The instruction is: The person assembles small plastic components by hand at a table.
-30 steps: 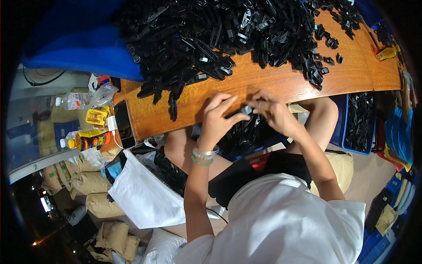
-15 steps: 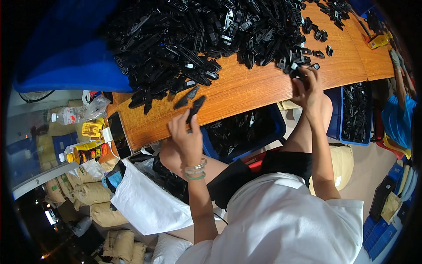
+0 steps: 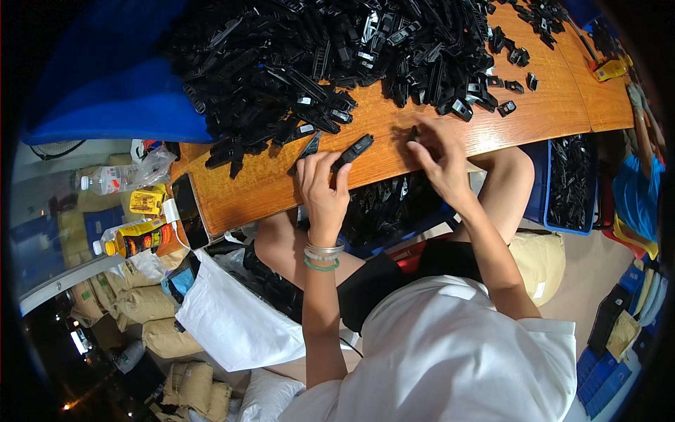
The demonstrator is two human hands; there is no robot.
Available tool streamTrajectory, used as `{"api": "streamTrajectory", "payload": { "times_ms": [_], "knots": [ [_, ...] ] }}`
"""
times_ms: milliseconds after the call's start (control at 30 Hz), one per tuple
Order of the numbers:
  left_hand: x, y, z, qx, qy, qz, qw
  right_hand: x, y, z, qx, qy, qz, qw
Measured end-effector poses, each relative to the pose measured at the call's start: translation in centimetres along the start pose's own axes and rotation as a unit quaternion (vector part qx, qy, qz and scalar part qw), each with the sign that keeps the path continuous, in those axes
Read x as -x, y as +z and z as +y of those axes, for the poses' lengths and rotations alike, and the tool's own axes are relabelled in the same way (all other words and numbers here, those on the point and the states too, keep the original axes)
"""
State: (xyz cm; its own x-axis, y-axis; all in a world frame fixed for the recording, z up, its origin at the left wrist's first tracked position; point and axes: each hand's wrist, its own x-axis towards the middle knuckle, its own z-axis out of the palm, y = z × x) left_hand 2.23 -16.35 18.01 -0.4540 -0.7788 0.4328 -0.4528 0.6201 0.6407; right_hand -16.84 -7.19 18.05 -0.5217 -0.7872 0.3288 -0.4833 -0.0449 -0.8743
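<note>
My left hand (image 3: pixel 322 188) grips a long black plastic part (image 3: pixel 353 151) just above the near edge of the wooden table (image 3: pixel 394 151). My right hand (image 3: pixel 439 160) pinches a small black piece (image 3: pixel 413 131) a little to the right of it. The two hands are apart, both over bare wood. A big heap of black plastic parts (image 3: pixel 330 56) covers the far side of the table. Several loose small black pieces (image 3: pixel 508 107) lie to the right of my right hand.
A blue crate (image 3: pixel 541 184) with black parts sits under the table on the right; another bin of parts (image 3: pixel 383 207) is at my lap. A phone (image 3: pixel 188 209) lies on the table's left end, bottles (image 3: pixel 133 239) beside it. A white bag (image 3: pixel 232 316) rests at my left. Another person (image 3: pixel 640 176) is at the right.
The hands were together at the table edge, then spread apart. My left hand picked a long part from the heap and my right hand came back left with a small piece.
</note>
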Motion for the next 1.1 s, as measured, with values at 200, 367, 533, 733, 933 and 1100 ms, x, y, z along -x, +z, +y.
{"api": "streamTrajectory", "payload": {
  "times_ms": [200, 367, 533, 733, 933, 1100],
  "knots": [
    [-0.5, -0.4, -0.1, 0.034, 0.038, -0.063, 0.997, -0.9, -0.5, 0.4, 0.229, -0.079, -0.055, 0.969],
    [-0.5, -0.7, -0.4, 0.044, 0.027, -0.069, 0.996, -1.0, -0.7, -1.4, -0.058, 0.102, -0.163, 0.980],
    [-0.8, -0.4, -0.4, 0.055, 0.047, -0.063, 0.995, -1.2, -0.5, -0.5, -0.008, 0.017, -0.200, 0.980],
    [-0.8, -0.3, -0.6, 0.093, 0.032, -0.080, 0.992, -1.2, -0.3, -0.4, -0.044, 0.029, -0.188, 0.981],
    [-0.9, -0.2, -0.3, 0.098, 0.053, -0.085, 0.990, -1.8, 1.1, -0.9, 0.021, -0.087, -0.204, 0.975],
    [-0.7, -0.9, 0.0, 0.129, 0.065, -0.109, 0.984, -0.3, 0.6, -1.2, -0.017, -0.060, -0.229, 0.971]
  ]
}}
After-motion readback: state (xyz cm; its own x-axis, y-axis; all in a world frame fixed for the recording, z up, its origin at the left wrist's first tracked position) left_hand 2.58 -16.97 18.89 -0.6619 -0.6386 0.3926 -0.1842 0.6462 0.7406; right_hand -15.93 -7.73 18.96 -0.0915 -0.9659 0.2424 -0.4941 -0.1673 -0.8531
